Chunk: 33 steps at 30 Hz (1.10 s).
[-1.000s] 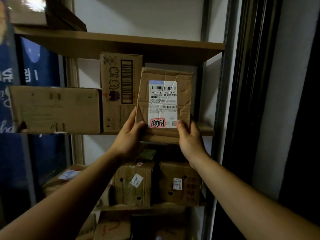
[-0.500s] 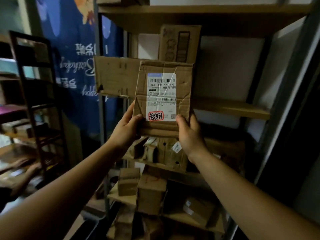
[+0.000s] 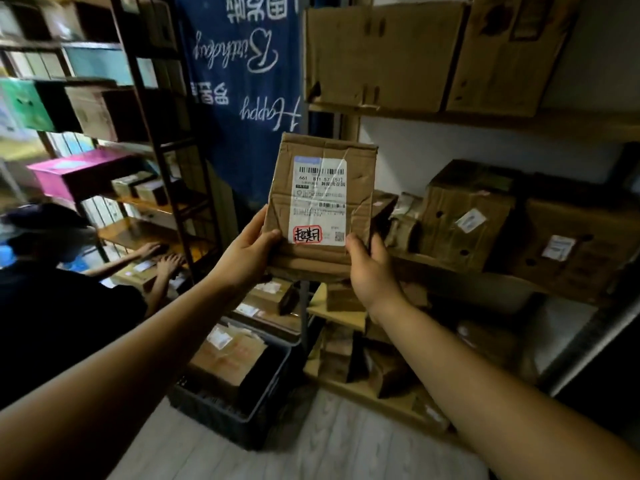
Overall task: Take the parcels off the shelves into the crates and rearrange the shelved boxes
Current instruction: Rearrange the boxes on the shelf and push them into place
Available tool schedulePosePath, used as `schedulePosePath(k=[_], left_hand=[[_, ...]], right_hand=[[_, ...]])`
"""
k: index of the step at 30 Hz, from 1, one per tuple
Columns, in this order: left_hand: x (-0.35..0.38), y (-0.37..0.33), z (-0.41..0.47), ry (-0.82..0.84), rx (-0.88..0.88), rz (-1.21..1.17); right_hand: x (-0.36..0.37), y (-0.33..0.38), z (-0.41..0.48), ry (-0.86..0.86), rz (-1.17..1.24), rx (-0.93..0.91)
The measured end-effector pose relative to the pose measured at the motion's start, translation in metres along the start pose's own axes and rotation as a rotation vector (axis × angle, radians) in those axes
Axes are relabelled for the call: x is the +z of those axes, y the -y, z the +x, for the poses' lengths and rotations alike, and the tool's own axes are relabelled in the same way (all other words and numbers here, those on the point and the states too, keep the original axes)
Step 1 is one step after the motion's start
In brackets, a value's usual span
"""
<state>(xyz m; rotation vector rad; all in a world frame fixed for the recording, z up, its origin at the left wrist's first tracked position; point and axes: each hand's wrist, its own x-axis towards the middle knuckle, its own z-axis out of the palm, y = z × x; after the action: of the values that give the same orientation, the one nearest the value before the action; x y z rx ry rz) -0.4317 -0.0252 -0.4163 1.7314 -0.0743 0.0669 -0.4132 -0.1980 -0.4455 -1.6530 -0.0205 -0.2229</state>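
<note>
On the head camera I have the parcel [image 3: 320, 209] up in front of me, clear of the shelves, upright, with its white label [image 3: 318, 188] and red stamp facing me. My left hand [image 3: 247, 252] grips its lower left edge, thumb across the front. My right hand [image 3: 372, 271] grips the lower right corner, fingers wrapped behind.

Below the grip and a little to its left, a dark plastic crate [image 3: 221, 417] sits on the floor. It holds several brown labelled parcels [image 3: 227, 358], piled to about rim height. More parcels [image 3: 266, 299] lie just behind it; I cannot tell whether they sit in a second crate.

To the right of the grip, a wooden shelf [image 3: 450, 270] carries brown boxes [image 3: 464, 216] side by side. Above the grip, a large flat carton [image 3: 381, 57] lies on the next board up. Smaller boxes crowd the lower shelves under my right wrist.

The floor [image 3: 346, 452] is pale planking. Behind the parcel hangs a blue banner [image 3: 242, 81] with mirrored white lettering. Far left of the grip, a dark rack [image 3: 166, 150] holds a pink box [image 3: 79, 171], and another person [image 3: 52, 306] reaches into its lower shelf.
</note>
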Motion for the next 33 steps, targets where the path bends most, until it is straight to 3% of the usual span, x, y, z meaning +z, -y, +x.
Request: schedulePosePath(k=[7, 14, 24, 30, 33], left_hand=[[-0.102, 0.034, -0.004, 0.004, -0.106, 0.053], [-0.141, 0.049, 0.022, 0.004, -0.084, 0.109], [-0.166, 0.086, 0.142, -0.052, -0.261, 0.095], [-0.189, 0.113, 0.214, 0.022, -0.251, 0.048], [-0.200, 0.135, 0.249, 0.155, -0.268, 0.019]], right_hand=[[0.112, -0.025, -0.014, 0.003, -0.041, 0.070], [0.162, -0.042, 0.017, 0.011, -0.053, 0.098], [0.226, -0.090, 0.122, 0.132, -0.124, 0.114], [0.243, -0.097, 0.178, 0.277, -0.147, 0.106], [0.252, -0.107, 0.204, 0.274, -0.142, 0.127]])
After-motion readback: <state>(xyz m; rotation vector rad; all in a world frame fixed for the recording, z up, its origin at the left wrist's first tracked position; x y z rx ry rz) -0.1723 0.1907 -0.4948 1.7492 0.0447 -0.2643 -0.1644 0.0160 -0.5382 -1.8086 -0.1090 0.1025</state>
